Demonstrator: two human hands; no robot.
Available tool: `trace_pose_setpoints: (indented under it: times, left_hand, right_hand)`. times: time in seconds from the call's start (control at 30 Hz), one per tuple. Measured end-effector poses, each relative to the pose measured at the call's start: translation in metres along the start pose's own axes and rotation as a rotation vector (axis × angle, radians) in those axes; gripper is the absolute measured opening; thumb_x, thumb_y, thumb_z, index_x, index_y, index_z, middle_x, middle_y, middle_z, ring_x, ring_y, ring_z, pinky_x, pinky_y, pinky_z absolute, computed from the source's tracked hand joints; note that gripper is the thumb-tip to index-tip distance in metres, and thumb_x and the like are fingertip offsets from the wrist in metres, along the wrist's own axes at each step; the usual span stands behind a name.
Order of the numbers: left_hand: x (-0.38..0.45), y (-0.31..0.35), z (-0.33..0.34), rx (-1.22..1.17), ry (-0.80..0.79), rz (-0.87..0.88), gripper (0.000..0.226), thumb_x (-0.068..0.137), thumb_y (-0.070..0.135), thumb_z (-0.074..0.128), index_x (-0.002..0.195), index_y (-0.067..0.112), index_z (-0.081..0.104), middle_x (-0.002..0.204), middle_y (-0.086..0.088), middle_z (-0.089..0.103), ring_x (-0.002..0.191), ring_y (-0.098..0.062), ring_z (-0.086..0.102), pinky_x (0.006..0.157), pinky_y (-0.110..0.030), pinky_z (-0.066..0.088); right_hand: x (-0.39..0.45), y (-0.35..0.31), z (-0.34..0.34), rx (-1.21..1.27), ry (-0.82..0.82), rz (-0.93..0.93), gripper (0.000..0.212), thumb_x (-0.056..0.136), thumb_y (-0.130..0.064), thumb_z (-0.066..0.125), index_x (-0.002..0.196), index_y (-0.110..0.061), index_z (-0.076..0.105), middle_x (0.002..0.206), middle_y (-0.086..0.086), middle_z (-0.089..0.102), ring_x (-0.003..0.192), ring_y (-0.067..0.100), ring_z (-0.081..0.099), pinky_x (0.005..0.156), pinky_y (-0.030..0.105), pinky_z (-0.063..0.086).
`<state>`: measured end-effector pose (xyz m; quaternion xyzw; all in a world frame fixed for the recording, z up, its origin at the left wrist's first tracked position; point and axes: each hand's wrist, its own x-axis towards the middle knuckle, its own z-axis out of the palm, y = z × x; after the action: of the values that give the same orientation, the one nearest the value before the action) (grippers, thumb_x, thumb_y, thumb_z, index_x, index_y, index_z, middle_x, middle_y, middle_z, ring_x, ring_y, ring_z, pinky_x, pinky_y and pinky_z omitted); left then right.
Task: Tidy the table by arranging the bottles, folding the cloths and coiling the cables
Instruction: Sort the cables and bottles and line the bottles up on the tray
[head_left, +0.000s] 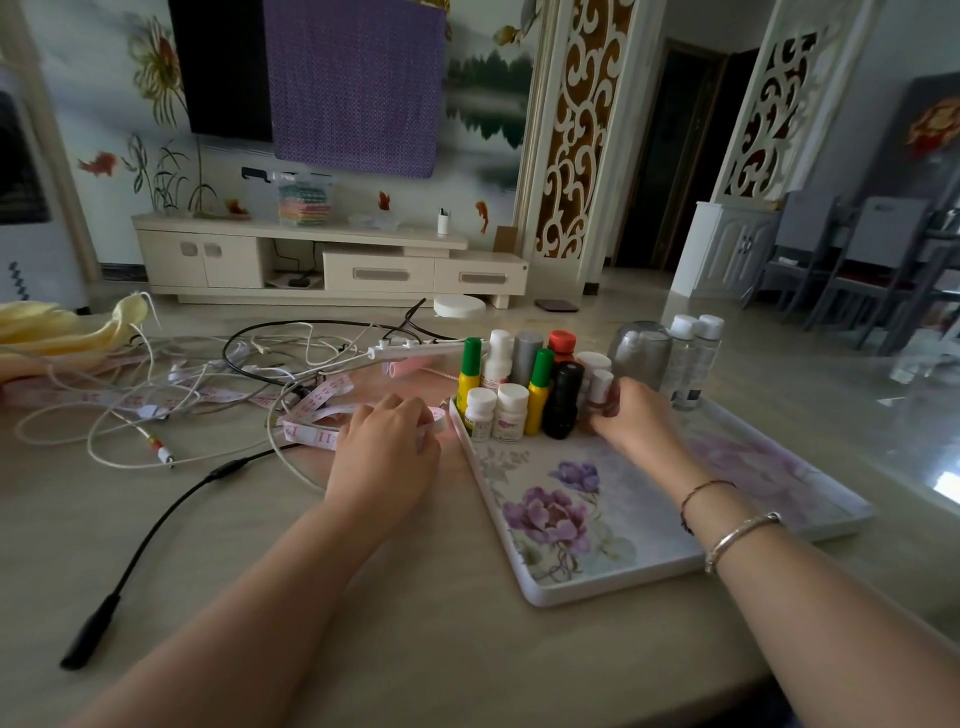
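Several small bottles stand packed in the far left corner of a floral tray. My right hand grips a small white-capped bottle at the right end of that group. My left hand rests on the table just left of the tray, fingers curled over a pink measuring tape. A tangle of white and black cables lies to the left. Yellow cloth is bunched at the far left edge.
A glass jar and two clear white-capped bottles stand just behind the tray. A black cable with a plug runs toward the near left. The table's right edge is close beside the tray.
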<state>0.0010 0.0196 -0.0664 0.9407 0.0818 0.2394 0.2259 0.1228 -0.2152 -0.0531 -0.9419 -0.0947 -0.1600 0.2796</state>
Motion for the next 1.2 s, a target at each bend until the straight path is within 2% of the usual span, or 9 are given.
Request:
trace_pose_setpoints:
  times: [0.2, 0.4, 0.53, 0.67, 0.8, 0.9, 1.0, 1.13, 1.2]
  left_hand:
    - [0.000, -0.001, -0.001, -0.002, -0.008, 0.003, 0.020, 0.089, 0.019, 0.053, 0.106, 0.015, 0.063, 0.112, -0.004, 0.059, 0.106, -0.031, 0.048, 0.092, -0.038, 0.039]
    - [0.003, 0.001, -0.002, -0.038, -0.028, -0.015, 0.022, 0.089, 0.018, 0.052, 0.108, 0.016, 0.062, 0.113, -0.004, 0.059, 0.107, -0.027, 0.050, 0.093, -0.039, 0.042]
    - [0.011, -0.006, -0.011, -0.130, 0.009, -0.061, 0.023, 0.088, 0.011, 0.051, 0.107, 0.014, 0.064, 0.110, -0.005, 0.062, 0.103, -0.025, 0.056, 0.090, -0.040, 0.046]
    - [0.021, -0.028, -0.026, -0.171, 0.101, -0.170, 0.026, 0.084, 0.008, 0.049, 0.099, 0.017, 0.068, 0.103, -0.002, 0.067, 0.099, -0.025, 0.058, 0.084, -0.036, 0.048]
    - [0.038, -0.060, -0.039, -0.266, 0.158, -0.314, 0.025, 0.082, 0.006, 0.050, 0.091, 0.019, 0.069, 0.096, -0.001, 0.069, 0.095, -0.026, 0.060, 0.085, -0.038, 0.050]
    - [0.051, -0.078, -0.044, -0.344, 0.192, -0.377, 0.022, 0.080, 0.005, 0.052, 0.083, 0.020, 0.068, 0.090, -0.002, 0.069, 0.091, -0.027, 0.061, 0.083, -0.037, 0.050]
    - [0.058, -0.087, -0.044, -0.382, 0.199, -0.393, 0.023, 0.078, 0.004, 0.051, 0.081, 0.020, 0.069, 0.088, -0.001, 0.069, 0.090, -0.026, 0.061, 0.082, -0.037, 0.050]
    - [0.063, -0.093, -0.040, -0.398, 0.147, -0.408, 0.025, 0.078, 0.005, 0.052, 0.078, 0.023, 0.069, 0.090, -0.002, 0.069, 0.092, -0.027, 0.061, 0.083, -0.037, 0.051]
    - [0.063, -0.093, -0.040, -0.407, 0.137, -0.410, 0.026, 0.077, 0.005, 0.051, 0.075, 0.026, 0.067, 0.089, 0.000, 0.068, 0.091, -0.025, 0.060, 0.082, -0.038, 0.051]
  right_hand:
    - [0.001, 0.002, 0.001, 0.026, -0.005, 0.022, 0.027, 0.086, -0.017, 0.068, 0.108, -0.006, 0.054, 0.098, 0.008, 0.062, 0.086, 0.020, 0.058, 0.069, 0.030, 0.046]
    - [-0.011, -0.004, -0.007, 0.080, 0.068, 0.005, 0.029, 0.085, -0.016, 0.070, 0.099, -0.006, 0.046, 0.079, 0.001, 0.057, 0.072, 0.014, 0.059, 0.057, 0.023, 0.045]
    - [-0.033, -0.033, -0.007, 0.098, 0.015, -0.129, 0.020, 0.083, -0.013, 0.071, 0.078, -0.020, 0.053, 0.074, -0.004, 0.061, 0.069, 0.009, 0.059, 0.061, 0.024, 0.048]
    - [-0.044, -0.080, -0.003, 0.142, -0.078, -0.298, 0.011, 0.084, -0.012, 0.069, 0.080, -0.018, 0.061, 0.073, -0.006, 0.064, 0.069, 0.006, 0.061, 0.068, 0.027, 0.052]
    - [-0.022, -0.138, 0.003, 0.150, -0.084, -0.459, 0.009, 0.085, -0.012, 0.067, 0.080, -0.018, 0.064, 0.072, -0.010, 0.063, 0.069, 0.000, 0.060, 0.064, 0.012, 0.047]
    - [0.010, -0.177, 0.012, 0.052, -0.097, -0.532, 0.007, 0.088, -0.013, 0.064, 0.084, -0.018, 0.067, 0.080, -0.009, 0.065, 0.074, 0.001, 0.060, 0.068, 0.014, 0.048]
    - [0.037, -0.204, 0.024, -0.244, -0.252, -0.516, 0.010, 0.090, -0.016, 0.062, 0.090, -0.018, 0.072, 0.090, -0.004, 0.069, 0.081, 0.009, 0.062, 0.075, 0.028, 0.055]
    - [0.050, -0.222, 0.052, -0.535, -0.629, -0.523, 0.019, 0.091, -0.013, 0.058, 0.101, -0.009, 0.074, 0.091, -0.001, 0.071, 0.082, 0.015, 0.065, 0.066, 0.020, 0.055]
    - [0.050, -0.224, 0.068, -0.635, -0.678, -0.536, 0.026, 0.087, 0.001, 0.049, 0.102, 0.000, 0.071, 0.103, 0.012, 0.070, 0.088, 0.028, 0.066, 0.073, 0.035, 0.056]
